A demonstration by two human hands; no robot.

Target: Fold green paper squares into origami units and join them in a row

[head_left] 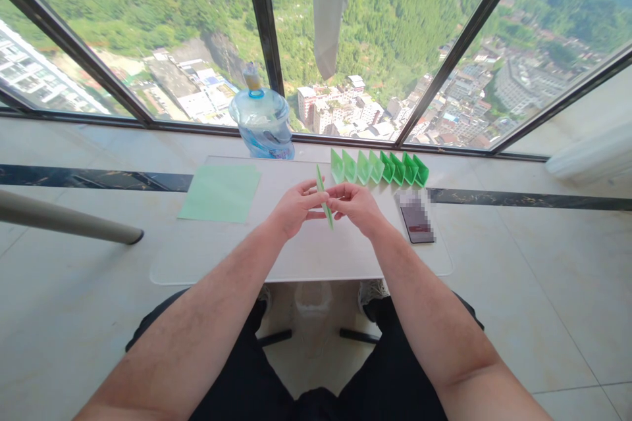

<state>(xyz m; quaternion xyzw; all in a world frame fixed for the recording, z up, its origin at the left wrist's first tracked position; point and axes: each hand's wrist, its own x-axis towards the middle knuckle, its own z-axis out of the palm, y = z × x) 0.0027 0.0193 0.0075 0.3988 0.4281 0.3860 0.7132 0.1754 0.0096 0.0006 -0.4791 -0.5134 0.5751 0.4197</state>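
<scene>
A folded piece of light green paper (323, 197) is held up edge-on between both hands above the white table. My left hand (297, 206) grips it from the left, thumb and fingers closed about its side. From the right, my right hand (356, 205) pinches the same paper with its fingertips. Behind the right hand, several folded green paper pieces (378, 167) stand in a row, pale ones at the left and darker ones at the right. A stack of flat light green sheets (220, 193) lies left of my left hand.
The low white table (276, 260) sits before my legs. A phone (417, 217) rests at its right side. Behind the table stands a large clear water jug (261, 120) near the windows. A grey pole (69, 217) reaches in from the left.
</scene>
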